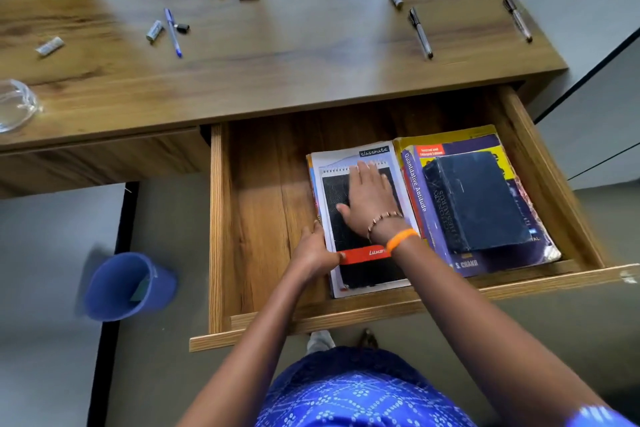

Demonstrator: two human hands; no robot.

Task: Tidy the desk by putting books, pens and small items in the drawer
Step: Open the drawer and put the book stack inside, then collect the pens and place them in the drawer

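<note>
Spanning the upper frame, the wood-grain tabletop (pixel 294 55) has scattered pens and small items left on it, among them a blue ballpoint pen (pixel 172 32) and two black markers (pixel 420 32), while below it the open wooden drawer (pixel 263 204) already holds the books. At its right side a dark blue hardcover dictionary (pixel 478 201) lies on a purple and yellow aptitude paperback (pixel 433 218); both look heavy and stiff, best lifted by the spine edge. Just beside them sits the black spiral-bound notepad with a red band (pixel 349 246), topmost on a thin stack of notebooks, light and floppy, so it should slide easily if nudged. The right hand (pixel 369 199) presses flat on its cover, fingers straight and released. The left hand (pixel 317 250) pinches the stack's left edge, thumb on top, squaring it.
</note>
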